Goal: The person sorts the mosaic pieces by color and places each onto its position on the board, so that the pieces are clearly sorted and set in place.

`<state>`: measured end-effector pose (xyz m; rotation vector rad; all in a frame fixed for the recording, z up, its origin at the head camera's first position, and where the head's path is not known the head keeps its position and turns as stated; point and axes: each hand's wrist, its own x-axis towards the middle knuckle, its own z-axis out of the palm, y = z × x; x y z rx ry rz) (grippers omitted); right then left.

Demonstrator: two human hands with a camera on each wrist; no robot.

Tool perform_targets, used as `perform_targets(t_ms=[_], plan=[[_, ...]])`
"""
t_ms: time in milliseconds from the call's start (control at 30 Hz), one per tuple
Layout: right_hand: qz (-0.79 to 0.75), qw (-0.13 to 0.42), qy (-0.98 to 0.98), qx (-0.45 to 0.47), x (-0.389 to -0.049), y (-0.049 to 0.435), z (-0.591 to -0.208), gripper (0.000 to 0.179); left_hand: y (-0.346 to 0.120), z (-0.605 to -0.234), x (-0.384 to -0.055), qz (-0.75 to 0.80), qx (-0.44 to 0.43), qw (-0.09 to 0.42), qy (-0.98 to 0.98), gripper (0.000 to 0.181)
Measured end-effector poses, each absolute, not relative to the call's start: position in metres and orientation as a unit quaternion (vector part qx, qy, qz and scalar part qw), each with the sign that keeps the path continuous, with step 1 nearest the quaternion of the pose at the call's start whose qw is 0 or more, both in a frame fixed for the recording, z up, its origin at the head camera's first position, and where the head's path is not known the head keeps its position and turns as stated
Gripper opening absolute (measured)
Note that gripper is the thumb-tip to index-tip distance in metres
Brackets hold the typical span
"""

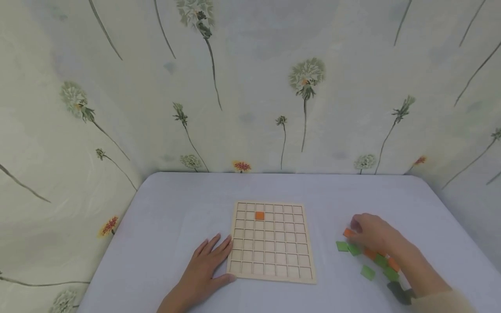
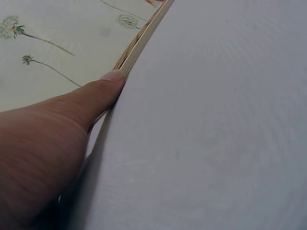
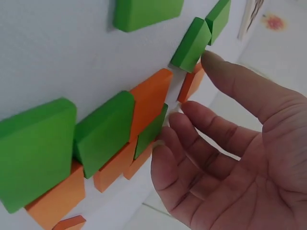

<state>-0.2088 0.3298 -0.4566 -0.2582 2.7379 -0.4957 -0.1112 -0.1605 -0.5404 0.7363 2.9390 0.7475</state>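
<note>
A pale wooden grid board [image 1: 270,279] lies on the table, with one orange tile [image 1: 260,215] in a cell near its top. My left hand [image 1: 205,269] rests beside the board's left edge with its fingers spread; in the left wrist view the thumb [image 2: 103,88] touches the board's side. My right hand [image 1: 377,237] is over the loose tiles on the right. The right wrist view shows its thumb and loosely bent fingers apart, on either side of an orange tile [image 3: 192,82]. A green tile [image 3: 192,45] lies by the thumb tip. No tile is visibly held.
Several green and orange square tiles lie loosely in a line, some overlapping, with a separate green tile [image 1: 368,272] nearer the front. A dark green item [image 1: 398,292] lies partly behind the right forearm. A flower-patterned cloth [image 1: 250,87] hangs behind the white table [image 1: 188,195].
</note>
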Motion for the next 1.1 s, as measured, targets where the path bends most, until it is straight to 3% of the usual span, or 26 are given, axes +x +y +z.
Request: perform_targets(t_ms=[1100], plan=[[-0.252,0.136,0.955,-0.073,-0.207,0.332,-0.471,0.010,-0.159,-0.539,-0.111,0.239,0.239,0.005,0.941,0.085]])
